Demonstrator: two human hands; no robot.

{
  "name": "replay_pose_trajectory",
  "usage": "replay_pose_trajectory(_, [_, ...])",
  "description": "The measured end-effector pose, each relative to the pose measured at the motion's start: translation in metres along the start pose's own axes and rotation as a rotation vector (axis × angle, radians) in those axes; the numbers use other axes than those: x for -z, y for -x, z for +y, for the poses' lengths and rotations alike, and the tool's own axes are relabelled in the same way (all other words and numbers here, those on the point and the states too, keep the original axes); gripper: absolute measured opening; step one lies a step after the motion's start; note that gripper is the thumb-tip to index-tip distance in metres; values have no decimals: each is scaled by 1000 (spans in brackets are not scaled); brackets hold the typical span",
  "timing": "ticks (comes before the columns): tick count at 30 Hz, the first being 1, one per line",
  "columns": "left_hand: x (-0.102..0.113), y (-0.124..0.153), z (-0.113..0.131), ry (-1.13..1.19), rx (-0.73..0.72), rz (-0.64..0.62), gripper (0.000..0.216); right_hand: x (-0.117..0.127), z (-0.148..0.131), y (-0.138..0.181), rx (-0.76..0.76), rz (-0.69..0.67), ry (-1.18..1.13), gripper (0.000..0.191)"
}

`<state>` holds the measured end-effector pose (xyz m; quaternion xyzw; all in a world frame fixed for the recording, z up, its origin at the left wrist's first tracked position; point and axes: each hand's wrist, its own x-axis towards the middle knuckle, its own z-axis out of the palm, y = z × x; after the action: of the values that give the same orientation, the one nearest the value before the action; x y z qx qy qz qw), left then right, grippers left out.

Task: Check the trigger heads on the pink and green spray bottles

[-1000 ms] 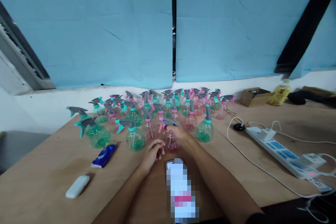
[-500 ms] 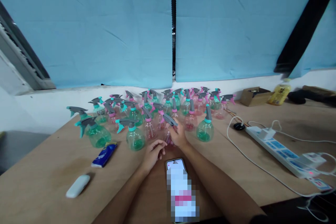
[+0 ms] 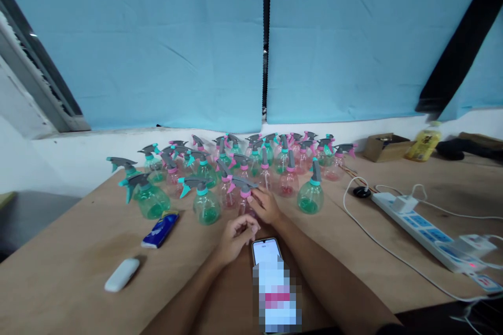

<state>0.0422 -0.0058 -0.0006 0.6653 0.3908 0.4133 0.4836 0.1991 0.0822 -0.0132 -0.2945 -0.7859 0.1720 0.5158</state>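
Several small spray bottles (image 3: 204, 204), clear green and clear pink with grey trigger heads, crowd the far middle of the wooden table (image 3: 82, 261). My right hand (image 3: 266, 205) is wrapped round a pink spray bottle (image 3: 244, 196) at the front of the group. My left hand (image 3: 236, 234) rests on the table just in front of that bottle, fingers curled, with nothing visible in it. A phone (image 3: 267, 252) lies on the table between my forearms.
A blue packet (image 3: 160, 229) and a white oblong object (image 3: 121, 274) lie at the left front. At the right runs a white power strip (image 3: 420, 231) with plugs and cables. A cardboard box (image 3: 385, 147) and a yellow bottle (image 3: 423, 143) stand at the back right.
My right hand has turned the pink bottle so its trigger head points left and set it among the others. The view has shifted slightly.
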Motion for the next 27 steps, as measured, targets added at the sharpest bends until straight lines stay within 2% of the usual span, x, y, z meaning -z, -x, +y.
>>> replay_pose_trajectory(6, [-5, 0, -5, 55, 57, -96, 33, -4, -17, -14, 1, -199, -174, 29])
replay_pose_trajectory(15, [-11, -4, -17, 103, 99, -85, 32, -9, -22, -29, -196, -389, -286, 47])
replay_pose_trajectory(18, [-12, -7, -22, 71, 105, -38, 30, -9, -29, -36, -207, -476, -312, 47])
replay_pose_trajectory(21, [-13, -12, -29, -17, 37, 82, 26, -9, -40, -44, -152, -551, -262, 42])
replay_pose_trajectory(24, [-12, -15, -35, -66, 11, 193, 22, -13, -53, -51, -100, -577, -185, 37])
replay_pose_trajectory(27, [-10, -16, -38, -110, 74, 279, 18, -20, -66, -53, -18, -561, -150, 31])
